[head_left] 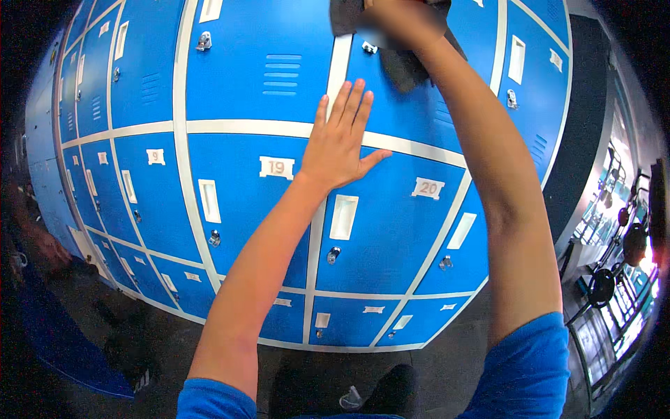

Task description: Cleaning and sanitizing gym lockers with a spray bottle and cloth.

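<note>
- Head view: the dark cloth (407, 73) lies by the right hand (403, 22), against an upper blue locker door (391, 115), above and right of the left hand (340, 143).
- The left hand spreads flat across the white frame (244, 128).
- Work at that door looks underway; what is finished or left doesn't show.
- Blur hides the right hand's fingers: gripping or pressing, I cannot tell.

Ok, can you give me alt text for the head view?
A person's right hand, partly blurred, is on a dark cloth against blue lockers. Lower down, the left hand is spread flat across the lockers' white frame.
</note>
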Tool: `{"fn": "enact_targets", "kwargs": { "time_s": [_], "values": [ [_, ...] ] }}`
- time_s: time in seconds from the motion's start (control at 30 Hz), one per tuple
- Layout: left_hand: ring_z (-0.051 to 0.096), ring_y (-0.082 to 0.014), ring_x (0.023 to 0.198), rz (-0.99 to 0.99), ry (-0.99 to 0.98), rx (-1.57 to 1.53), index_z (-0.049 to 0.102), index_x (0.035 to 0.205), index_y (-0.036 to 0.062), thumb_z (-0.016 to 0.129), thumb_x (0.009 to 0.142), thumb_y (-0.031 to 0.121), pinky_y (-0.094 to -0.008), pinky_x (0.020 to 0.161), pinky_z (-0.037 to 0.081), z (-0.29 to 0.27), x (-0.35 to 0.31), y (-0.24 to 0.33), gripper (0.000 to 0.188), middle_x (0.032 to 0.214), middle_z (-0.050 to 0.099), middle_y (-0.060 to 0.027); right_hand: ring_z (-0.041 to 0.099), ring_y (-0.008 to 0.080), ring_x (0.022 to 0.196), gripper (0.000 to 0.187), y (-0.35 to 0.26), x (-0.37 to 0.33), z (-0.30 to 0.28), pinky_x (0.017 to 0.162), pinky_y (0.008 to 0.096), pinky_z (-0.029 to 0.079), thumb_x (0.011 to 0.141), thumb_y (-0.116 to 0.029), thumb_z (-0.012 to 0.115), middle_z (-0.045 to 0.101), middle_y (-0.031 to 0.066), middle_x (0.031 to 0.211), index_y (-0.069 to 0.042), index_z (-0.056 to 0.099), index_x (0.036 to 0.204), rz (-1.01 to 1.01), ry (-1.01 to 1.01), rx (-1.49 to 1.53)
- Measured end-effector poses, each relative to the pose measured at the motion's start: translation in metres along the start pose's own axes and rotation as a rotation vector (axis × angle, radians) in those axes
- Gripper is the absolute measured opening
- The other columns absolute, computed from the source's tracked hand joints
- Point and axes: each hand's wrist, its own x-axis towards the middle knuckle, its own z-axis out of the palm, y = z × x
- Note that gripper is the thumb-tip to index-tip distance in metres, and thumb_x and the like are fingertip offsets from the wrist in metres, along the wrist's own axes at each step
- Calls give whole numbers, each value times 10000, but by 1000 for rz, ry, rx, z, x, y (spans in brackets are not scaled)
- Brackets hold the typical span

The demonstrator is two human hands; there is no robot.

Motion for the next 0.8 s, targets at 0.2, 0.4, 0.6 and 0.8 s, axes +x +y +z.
{"fn": "enact_targets", "kwargs": {
  "time_s": [0.2,0.4,0.6,0.8],
  "values": [
    [119,-334,1532,-4,-10,5,211,1570,30,549,871,670,-576,1198,134,-3,-3,-8,1005,1653,139,-171,607,390,1111,324,-16,-57,-18,998,454,455,946,-240,549,654,216,1165,-54,653,1190,-168,-179,-65],
    [119,-330,1533,-14,-18,-5,208,1573,40,552,883,647,-576,1198,129,-1,-4,-6,981,1654,140,-167,625,384,1078,325,-22,-82,-42,989,461,471,935,-312,590,684,189,1112,-70,677,1132,-101,-193,218],
    [158,-320,1525,-6,13,1,253,1560,39,521,906,635,-561,1202,146,-2,-3,-4,924,1640,193,-163,603,407,1109,358,-9,-89,-41,993,451,465,927,-246,632,649,212,1183,-55,626,1230,-223,-161,118],
    [171,-337,1519,10,34,-18,257,1553,20,521,911,618,-584,1194,137,0,-5,-7,916,1635,199,-179,602,419,1114,359,-13,-81,-55,978,480,471,884,-187,622,639,248,1176,-38,628,1211,-297,-353,-8]
  ]
}}
